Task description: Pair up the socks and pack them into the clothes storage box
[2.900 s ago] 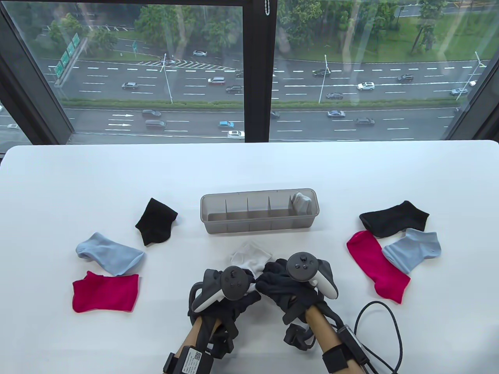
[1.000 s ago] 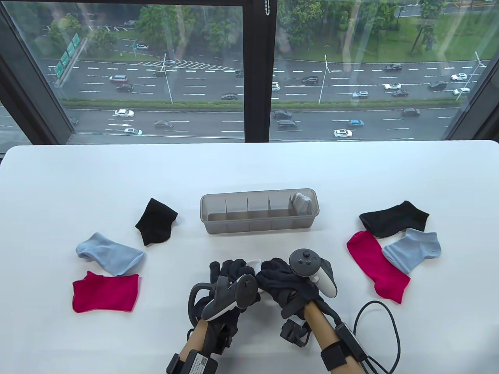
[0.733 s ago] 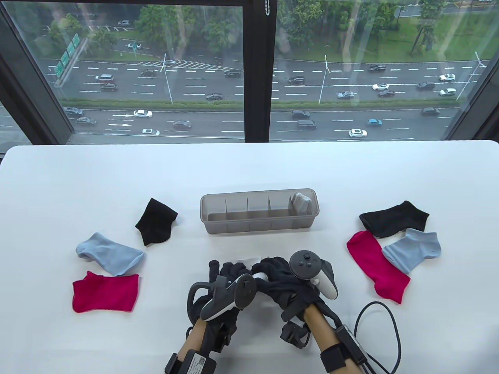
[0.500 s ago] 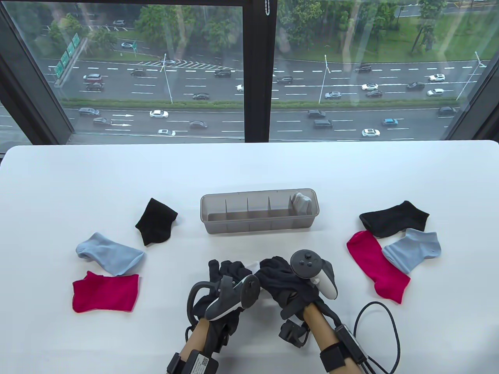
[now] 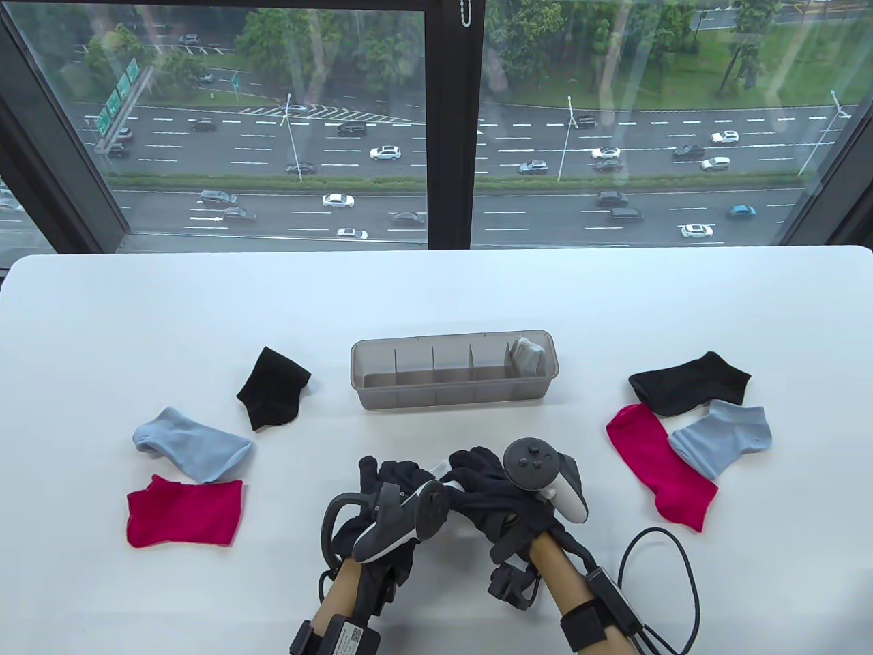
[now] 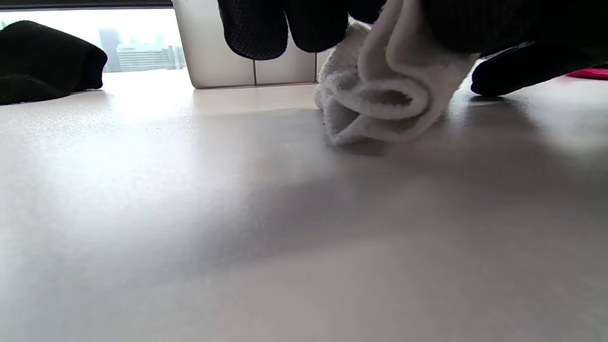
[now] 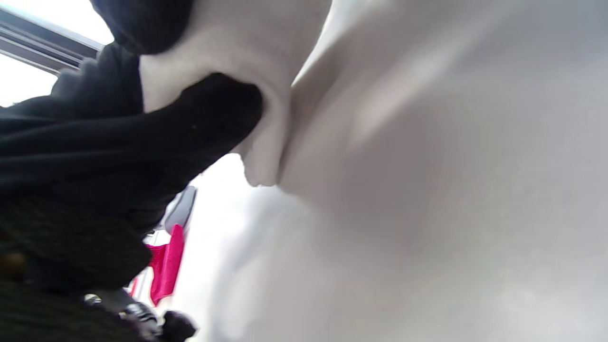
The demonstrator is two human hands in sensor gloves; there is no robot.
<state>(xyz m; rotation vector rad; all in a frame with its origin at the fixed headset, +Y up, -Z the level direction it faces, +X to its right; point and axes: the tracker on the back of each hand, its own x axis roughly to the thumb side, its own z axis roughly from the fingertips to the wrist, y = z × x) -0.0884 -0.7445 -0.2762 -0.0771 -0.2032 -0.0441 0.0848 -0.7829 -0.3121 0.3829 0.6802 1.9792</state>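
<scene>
Both hands meet over the rolled white socks (image 6: 380, 99), at 6 o'clock from the storage box (image 5: 453, 392) on the table (image 5: 436, 300). The left hand (image 5: 392, 488) curls its grip over the roll's top, and the right hand (image 5: 498, 495) pinches its cuff. The roll's lower edge touches the table.

Plain socks on a white table (image 5: 436, 300).
White sock roll (image 6: 380, 99); black, pale blue, magenta socks; translucent grey storage box (image 5: 453, 396); black gloves.
</scene>
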